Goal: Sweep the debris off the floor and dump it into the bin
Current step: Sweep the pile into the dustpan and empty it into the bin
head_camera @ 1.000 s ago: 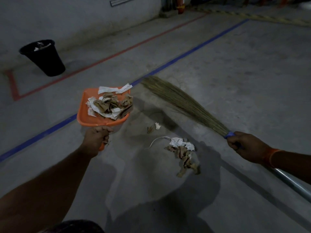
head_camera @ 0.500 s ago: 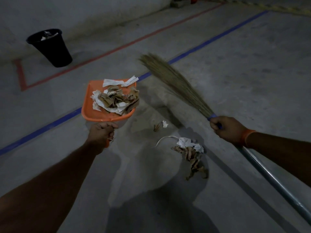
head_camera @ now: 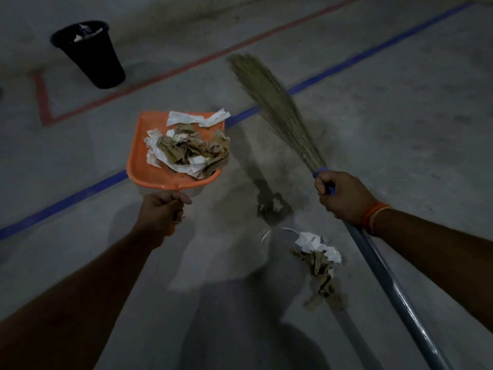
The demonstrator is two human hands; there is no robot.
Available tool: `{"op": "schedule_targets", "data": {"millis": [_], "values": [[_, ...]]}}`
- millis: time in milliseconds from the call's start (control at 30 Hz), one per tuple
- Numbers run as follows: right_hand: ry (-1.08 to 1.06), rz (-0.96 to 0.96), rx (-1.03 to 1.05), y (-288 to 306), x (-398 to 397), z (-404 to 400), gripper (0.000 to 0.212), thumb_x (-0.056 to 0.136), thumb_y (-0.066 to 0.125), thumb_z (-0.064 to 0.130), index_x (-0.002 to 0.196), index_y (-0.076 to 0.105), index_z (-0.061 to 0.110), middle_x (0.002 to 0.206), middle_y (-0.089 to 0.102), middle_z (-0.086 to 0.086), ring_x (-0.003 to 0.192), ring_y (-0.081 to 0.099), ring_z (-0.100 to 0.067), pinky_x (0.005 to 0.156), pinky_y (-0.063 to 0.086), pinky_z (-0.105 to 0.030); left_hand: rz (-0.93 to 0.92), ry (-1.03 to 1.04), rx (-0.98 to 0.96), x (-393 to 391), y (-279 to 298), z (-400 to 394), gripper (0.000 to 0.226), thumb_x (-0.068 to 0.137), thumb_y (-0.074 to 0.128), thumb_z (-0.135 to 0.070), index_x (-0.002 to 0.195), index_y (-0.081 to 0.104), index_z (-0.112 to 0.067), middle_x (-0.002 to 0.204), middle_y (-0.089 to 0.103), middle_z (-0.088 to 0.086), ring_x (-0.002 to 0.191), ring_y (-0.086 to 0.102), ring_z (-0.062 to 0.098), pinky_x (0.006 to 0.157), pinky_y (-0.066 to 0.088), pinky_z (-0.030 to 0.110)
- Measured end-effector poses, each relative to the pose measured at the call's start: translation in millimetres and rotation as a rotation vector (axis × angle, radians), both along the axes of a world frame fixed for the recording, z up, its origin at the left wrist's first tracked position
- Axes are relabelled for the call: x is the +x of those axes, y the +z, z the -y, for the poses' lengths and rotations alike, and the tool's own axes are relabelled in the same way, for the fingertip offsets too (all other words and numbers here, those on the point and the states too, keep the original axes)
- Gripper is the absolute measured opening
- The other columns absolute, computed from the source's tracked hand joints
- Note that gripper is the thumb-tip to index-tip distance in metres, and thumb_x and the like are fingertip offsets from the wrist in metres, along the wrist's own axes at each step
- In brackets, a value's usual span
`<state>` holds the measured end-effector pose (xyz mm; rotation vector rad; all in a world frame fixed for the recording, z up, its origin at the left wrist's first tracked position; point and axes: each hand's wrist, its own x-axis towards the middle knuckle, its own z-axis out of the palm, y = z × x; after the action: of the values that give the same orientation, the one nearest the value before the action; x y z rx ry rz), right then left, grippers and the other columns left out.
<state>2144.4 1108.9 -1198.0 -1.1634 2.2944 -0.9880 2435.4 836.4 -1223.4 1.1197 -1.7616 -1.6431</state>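
Note:
My left hand [head_camera: 160,212] grips the handle of an orange dustpan [head_camera: 138,161], held above the floor and heaped with crumpled brown and white paper [head_camera: 189,150]. My right hand [head_camera: 341,196] is shut around a broom [head_camera: 277,102] where the straw bristles meet the grey metal pole; the bristles point up and away, off the floor. A pile of paper debris [head_camera: 317,260] lies on the concrete below my right hand, with a smaller scrap [head_camera: 269,206] nearer the dustpan. The black bin [head_camera: 90,54] stands at the far left, some paper inside.
A blue line [head_camera: 346,62] and a red line [head_camera: 186,65] are painted across the grey concrete floor. The bin stands inside the red-marked corner near a wall. My shadow falls over the floor at the bottom.
The broom head has swung up and leftward, now blurred. The dustpan stays level in my left hand, and the bin appears nearer and larger in view.

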Motion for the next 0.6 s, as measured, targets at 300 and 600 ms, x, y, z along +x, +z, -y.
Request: {"op": "schedule_targets", "data": {"millis": [300,600], "values": [[0.056,-0.021,-0.054,183,17,103,0.029,0.071,0.06,-0.009,0.068,0.046,0.016,0.065,0.05,0.005,0.057,0.048,-0.008,0.059,0.043,-0.025,0.046,0.062,0.125,36,172,41,0.03,0.092,0.043,0.013,0.08,0.069,0.004,0.05,0.044,0.012,0.037,0.036,0.014,0.038,0.026,0.015],[0.1,0.014,0.031,359,35,293,0.033,0.069,0.061,-0.011,0.065,0.047,0.02,0.066,0.051,0.004,0.061,0.049,-0.003,0.064,0.041,-0.012,0.016,0.11,0.136,53,340,183,0.025,0.08,0.052,-0.004,0.069,0.074,-0.009,0.046,0.047,0.014,0.038,0.037,0.016,0.043,0.028,0.017]]}}
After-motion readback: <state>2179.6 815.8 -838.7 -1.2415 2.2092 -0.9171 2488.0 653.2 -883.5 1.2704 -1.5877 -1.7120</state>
